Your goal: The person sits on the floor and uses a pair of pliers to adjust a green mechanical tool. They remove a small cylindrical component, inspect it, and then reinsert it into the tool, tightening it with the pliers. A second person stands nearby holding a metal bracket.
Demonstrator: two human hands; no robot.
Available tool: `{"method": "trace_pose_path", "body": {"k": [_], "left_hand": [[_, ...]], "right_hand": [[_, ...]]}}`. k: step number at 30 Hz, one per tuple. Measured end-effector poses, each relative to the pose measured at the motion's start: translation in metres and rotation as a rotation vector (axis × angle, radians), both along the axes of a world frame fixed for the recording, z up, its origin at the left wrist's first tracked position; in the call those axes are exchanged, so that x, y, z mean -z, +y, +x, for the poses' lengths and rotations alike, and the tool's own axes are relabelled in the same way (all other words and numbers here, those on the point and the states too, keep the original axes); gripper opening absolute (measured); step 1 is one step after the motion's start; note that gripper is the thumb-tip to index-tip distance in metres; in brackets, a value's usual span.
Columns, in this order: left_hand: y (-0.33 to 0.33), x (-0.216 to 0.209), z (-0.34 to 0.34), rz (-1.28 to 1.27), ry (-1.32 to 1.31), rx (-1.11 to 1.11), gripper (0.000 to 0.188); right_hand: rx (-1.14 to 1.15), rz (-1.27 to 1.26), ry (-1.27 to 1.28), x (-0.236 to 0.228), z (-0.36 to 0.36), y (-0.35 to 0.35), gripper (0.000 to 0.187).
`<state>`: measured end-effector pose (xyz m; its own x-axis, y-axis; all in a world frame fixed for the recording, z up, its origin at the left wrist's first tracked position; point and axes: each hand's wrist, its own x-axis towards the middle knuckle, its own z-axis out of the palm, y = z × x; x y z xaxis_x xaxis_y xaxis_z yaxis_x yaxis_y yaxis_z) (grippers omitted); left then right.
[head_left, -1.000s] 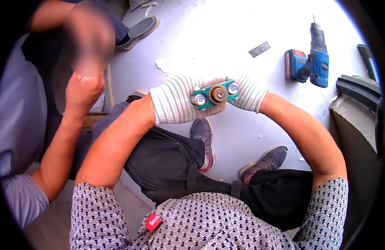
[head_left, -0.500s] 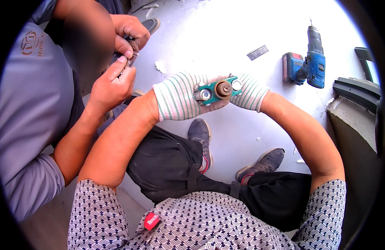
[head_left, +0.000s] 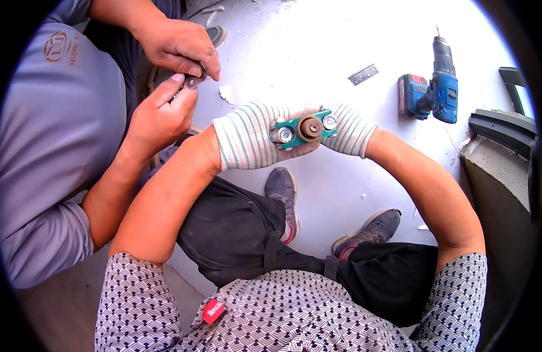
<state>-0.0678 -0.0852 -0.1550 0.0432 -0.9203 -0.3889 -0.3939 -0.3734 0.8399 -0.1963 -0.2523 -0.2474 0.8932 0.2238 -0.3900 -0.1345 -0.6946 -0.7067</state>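
Both my hands wear white knit gloves with green stripes. Between them, over the pale floor, is a green tool with a brown round knob in its middle and a shiny round fitting near each end. My left hand closes around its left end and underside, the thumb partly hidden. My right hand closes on the right end; most of its fingers are out of sight behind the tool.
A blue cordless drill lies at the far right, left of a dark frame piece on a concrete ledge. A metal hinge plate rests on the floor. At left, a co-worker's hands hold a small metal piece. White scraps dot the floor.
The green tool and my hands have shifted slightly left. The co-worker's upper hand has moved right and turned over the small metal piece, and their head has left the view.
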Motion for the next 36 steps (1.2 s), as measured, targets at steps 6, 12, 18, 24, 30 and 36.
{"method": "trace_pose_path", "body": {"k": [6,12,18,24,30,36], "left_hand": [[0.006,0.001,0.002,-0.068,-0.063,0.005,0.058],[0.008,-0.008,0.009,-0.082,-0.134,0.024,0.059],[0.019,-0.009,0.014,-0.085,-0.253,-0.007,0.057],[0.017,-0.029,0.016,0.166,-0.291,0.009,0.062],[0.015,-0.037,0.017,0.370,-0.317,0.043,0.066],[0.022,-0.030,0.019,0.355,-0.414,0.087,0.067]], "right_hand": [[0.050,0.098,-0.116,0.006,-0.004,0.000,0.034],[0.041,0.006,-0.221,0.010,0.000,-0.008,0.021],[-0.007,-0.170,-0.199,-0.013,0.009,-0.015,0.023],[-0.031,-0.307,-0.274,-0.009,0.011,-0.029,0.019],[-0.039,-0.357,-0.126,-0.026,0.018,-0.024,0.019],[-0.051,-0.441,-0.110,-0.027,0.017,-0.027,0.018]]}}
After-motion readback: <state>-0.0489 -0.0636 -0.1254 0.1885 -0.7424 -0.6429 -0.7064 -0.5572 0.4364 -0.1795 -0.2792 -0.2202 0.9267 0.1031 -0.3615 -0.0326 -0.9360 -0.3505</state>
